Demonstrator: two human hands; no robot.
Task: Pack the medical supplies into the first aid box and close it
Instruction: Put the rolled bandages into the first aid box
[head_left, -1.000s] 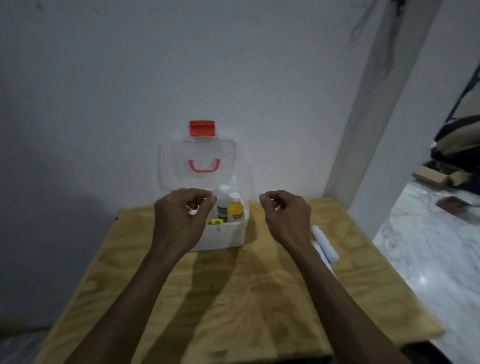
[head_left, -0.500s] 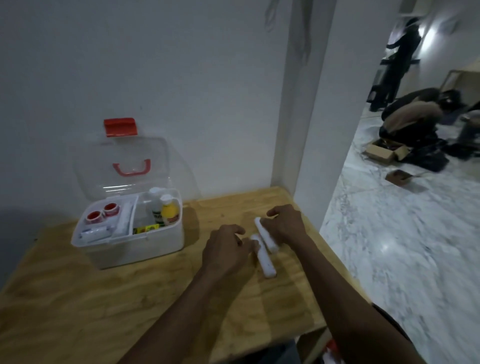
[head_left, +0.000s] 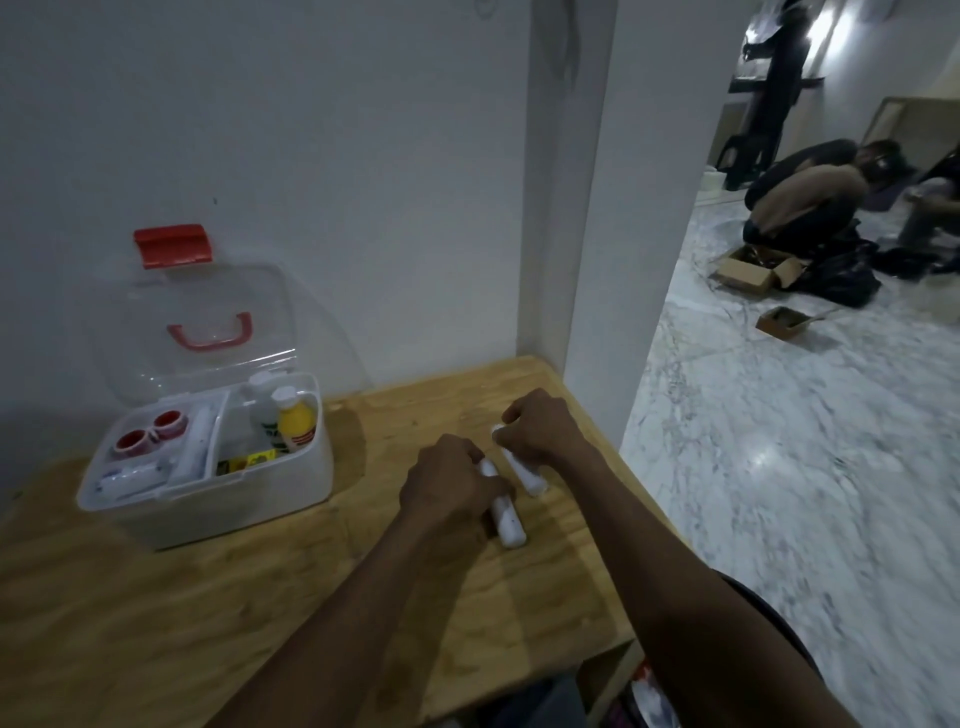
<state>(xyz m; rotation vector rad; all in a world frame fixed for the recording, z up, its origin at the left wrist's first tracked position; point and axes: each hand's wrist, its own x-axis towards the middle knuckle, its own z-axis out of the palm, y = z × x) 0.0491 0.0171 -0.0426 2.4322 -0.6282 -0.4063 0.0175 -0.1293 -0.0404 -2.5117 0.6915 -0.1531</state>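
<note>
Our left hand (head_left: 452, 480) curls over one smooth white bandage roll (head_left: 506, 519); our right hand (head_left: 540, 428) pinches another roll (head_left: 527, 475) just beside it. Left of both, the translucent plastic first aid box (head_left: 208, 493) stands lid-up on grainy plywood (head_left: 156, 623).

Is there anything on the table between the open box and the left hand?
No, only bare wood of the table lies between the box and left hand, head view.

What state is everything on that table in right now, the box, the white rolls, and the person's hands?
First aid box: open, partly packed.
Clear lid: raised upright against the wall.
Red latch: unfastened.
Left white roll: on the table, gripped by the left hand.
Right white roll: gripped by the right hand.
</note>
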